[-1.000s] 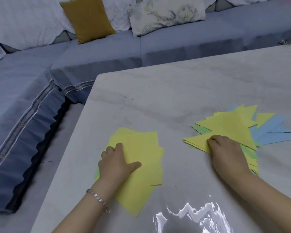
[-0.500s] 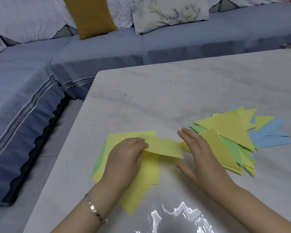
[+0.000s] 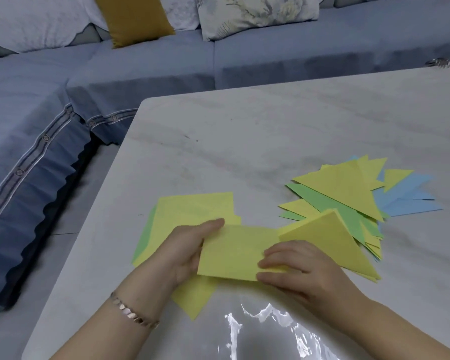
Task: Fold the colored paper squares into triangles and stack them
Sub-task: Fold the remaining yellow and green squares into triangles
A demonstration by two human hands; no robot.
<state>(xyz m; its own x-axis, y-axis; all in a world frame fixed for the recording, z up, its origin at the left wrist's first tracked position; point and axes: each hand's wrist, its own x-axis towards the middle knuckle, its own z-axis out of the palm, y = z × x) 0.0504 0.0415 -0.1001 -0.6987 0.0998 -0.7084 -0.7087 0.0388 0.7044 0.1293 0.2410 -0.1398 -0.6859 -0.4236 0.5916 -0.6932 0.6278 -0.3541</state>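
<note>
A yellow sheet (image 3: 234, 252) has been drawn off the squares (image 3: 192, 207) and is now held low over the counter (image 3: 244, 139), between that pile and the triangles (image 3: 343, 188). Half a second ago it was pinched by the left grip (image 3: 190, 253) alone. Now its near right corner is also pinched by the right grip (image 3: 296, 271), which a second ago was pressed on the triangles. The previous triangle is thus judged stacked, and a fresh fold is about to be started.
</note>
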